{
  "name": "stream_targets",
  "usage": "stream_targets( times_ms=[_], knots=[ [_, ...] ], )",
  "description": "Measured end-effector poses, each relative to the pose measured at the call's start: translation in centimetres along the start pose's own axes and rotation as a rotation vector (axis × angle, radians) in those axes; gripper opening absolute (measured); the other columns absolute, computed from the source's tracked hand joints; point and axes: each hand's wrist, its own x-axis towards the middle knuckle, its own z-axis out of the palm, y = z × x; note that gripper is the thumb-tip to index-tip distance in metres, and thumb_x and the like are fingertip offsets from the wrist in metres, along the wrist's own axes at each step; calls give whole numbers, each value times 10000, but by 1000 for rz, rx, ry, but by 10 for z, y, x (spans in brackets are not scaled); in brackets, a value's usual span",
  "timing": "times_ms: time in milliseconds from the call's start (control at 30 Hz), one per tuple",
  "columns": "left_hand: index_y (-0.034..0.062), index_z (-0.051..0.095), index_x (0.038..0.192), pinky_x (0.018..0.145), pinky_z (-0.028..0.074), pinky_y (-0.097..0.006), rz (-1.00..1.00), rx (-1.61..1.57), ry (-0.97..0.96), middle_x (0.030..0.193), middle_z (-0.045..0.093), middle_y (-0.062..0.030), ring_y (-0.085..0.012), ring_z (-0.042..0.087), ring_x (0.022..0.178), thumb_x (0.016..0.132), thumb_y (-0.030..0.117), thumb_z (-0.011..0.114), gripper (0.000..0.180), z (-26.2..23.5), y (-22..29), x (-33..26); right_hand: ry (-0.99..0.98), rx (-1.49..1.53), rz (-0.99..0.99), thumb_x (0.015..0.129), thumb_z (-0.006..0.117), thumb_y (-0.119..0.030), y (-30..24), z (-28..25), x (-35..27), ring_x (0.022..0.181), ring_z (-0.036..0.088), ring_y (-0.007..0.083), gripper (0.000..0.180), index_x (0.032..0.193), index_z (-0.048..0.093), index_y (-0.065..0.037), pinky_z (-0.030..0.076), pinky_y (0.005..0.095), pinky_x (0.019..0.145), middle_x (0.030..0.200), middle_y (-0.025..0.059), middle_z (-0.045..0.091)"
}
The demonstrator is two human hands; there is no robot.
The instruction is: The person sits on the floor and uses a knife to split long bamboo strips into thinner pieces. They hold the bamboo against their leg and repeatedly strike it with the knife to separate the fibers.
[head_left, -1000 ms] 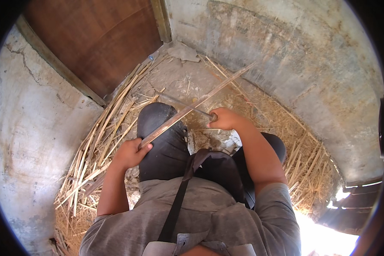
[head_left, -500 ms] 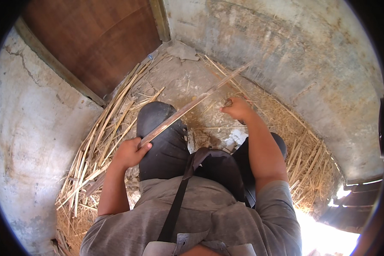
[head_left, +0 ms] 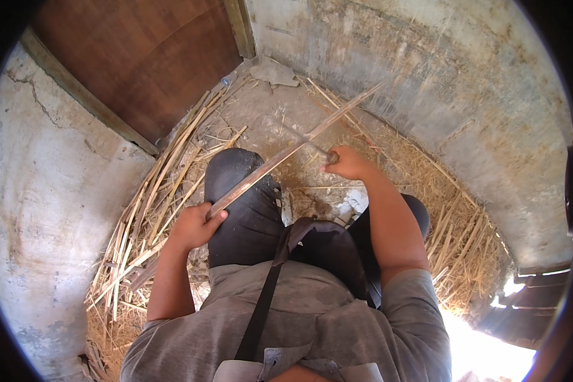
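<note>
My left hand (head_left: 194, 227) is closed around the lower end of a long bamboo strip (head_left: 259, 172). The strip slants up to the far right, passing over my left knee (head_left: 232, 169), its far end raised in front of the wall. In my right hand (head_left: 350, 163) is the handle of a knife (head_left: 332, 157), gripped beside the middle of the strip. Its thin blade, blurred, points up and left and crosses the strip; whether it touches cannot be made out.
Cut strips (head_left: 162, 191) lie piled along the left wall, by a brown door (head_left: 146, 57). Straw and shavings (head_left: 465, 235) cover the floor at right, under a stained wall (head_left: 426, 70). A flat stone (head_left: 274, 72) sits in the far corner. White debris (head_left: 353, 202) lies between my legs.
My right hand has shifted slightly left, and the knife blade now shows across the strip. My left hand and the strip have hardly moved.
</note>
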Motion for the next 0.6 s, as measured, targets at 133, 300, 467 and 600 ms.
stream_targets(
  times_ms=[133, 300, 467, 600],
  knots=[
    [7, 626, 847, 686, 499, -492, 1, 11, -9, 734, 644, -234, -441, 656, 739, 948, 542, 667, 547, -1, 2, 2, 120, 144, 170, 808, 807, -463, 32, -3, 4, 1123, 667, 368, 727, 1300, 639, 45, 513, 445, 958, 1197, 263, 689],
    [6, 624, 845, 689, 501, -494, 7, 20, 9, 738, 645, -236, -444, 657, 743, 946, 552, 665, 556, 1, -2, 2, 110, 77, 141, 805, 800, -446, 8, -9, -5, 1215, 630, 413, 745, 1341, 624, 40, 488, 446, 1035, 1297, 276, 656],
    [7, 616, 838, 679, 499, -492, 10, 23, 18, 731, 642, -234, -445, 653, 731, 947, 547, 667, 553, 1, 0, 1, -52, -9, 9, 812, 793, -447, -23, -6, -14, 1176, 642, 411, 680, 1300, 656, 7, 494, 451, 1017, 1239, 277, 671],
    [12, 627, 836, 663, 492, -453, 22, 24, 26, 705, 625, -194, -378, 626, 677, 953, 498, 687, 504, 2, -2, 2, -124, -49, -89, 812, 791, -452, -23, 6, -8, 1152, 646, 414, 654, 1277, 670, -7, 500, 459, 998, 1198, 258, 686]
  ],
)
